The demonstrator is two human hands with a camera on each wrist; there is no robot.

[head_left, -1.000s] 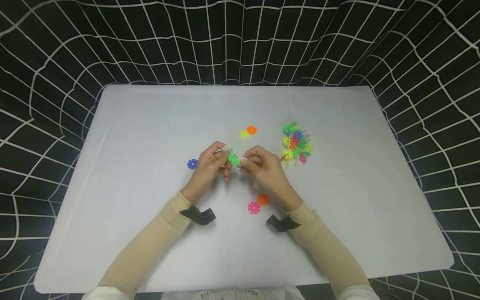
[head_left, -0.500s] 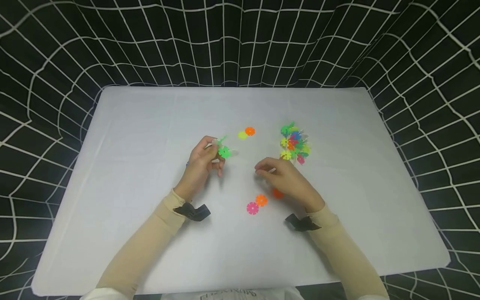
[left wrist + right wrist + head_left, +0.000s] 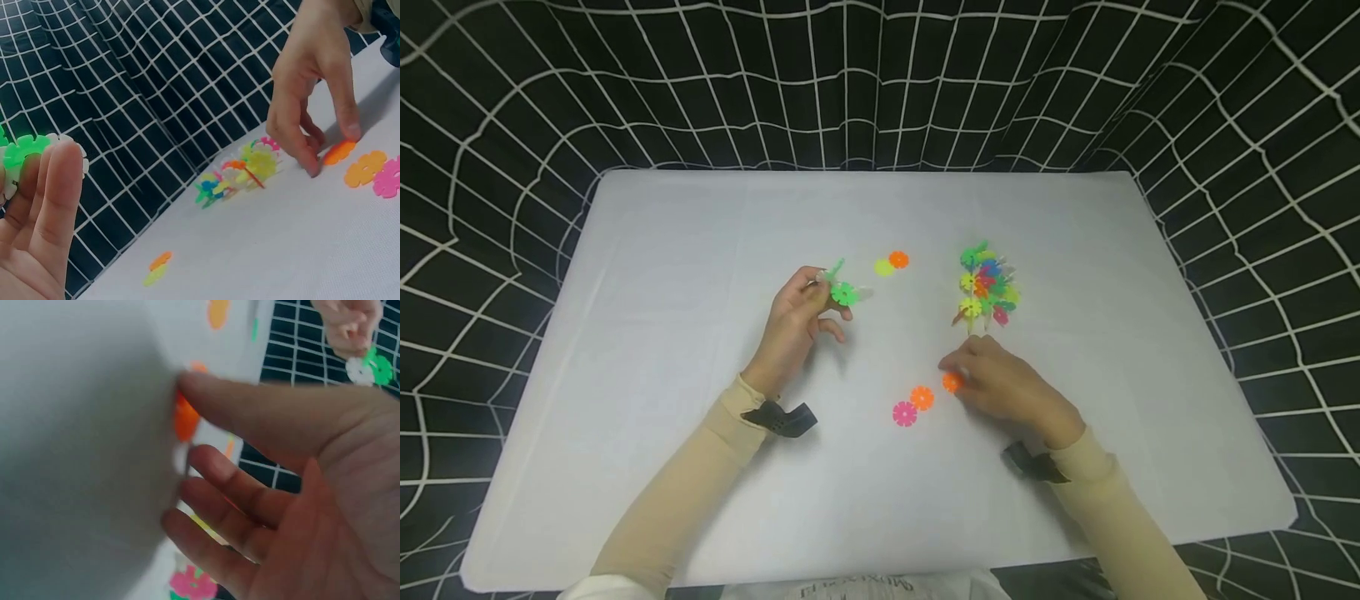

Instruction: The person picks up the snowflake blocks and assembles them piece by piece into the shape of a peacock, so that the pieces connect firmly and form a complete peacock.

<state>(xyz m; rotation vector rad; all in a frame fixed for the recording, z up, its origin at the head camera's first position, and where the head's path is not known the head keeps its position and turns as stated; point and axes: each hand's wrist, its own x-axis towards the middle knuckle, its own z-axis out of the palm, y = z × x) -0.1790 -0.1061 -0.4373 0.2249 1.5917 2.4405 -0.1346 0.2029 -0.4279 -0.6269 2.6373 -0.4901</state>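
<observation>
1 orange disc (image 3: 952,382) at right hand (image 3: 1007,392) fingertips, on table.

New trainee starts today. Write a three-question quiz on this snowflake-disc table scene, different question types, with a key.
1. True or false: the left hand holds a small assembly with a green disc clear of the table.
2. Multiple choice: the right hand pinches a disc of which colour? A) blue B) orange C) white
3. Fill in: beside the loose orange disc in front of the person lies a ___ disc.

Key
1. True.
2. B: the orange disc at the fingertips, tilted up on edge in the left wrist view.
3. Pink.
</observation>
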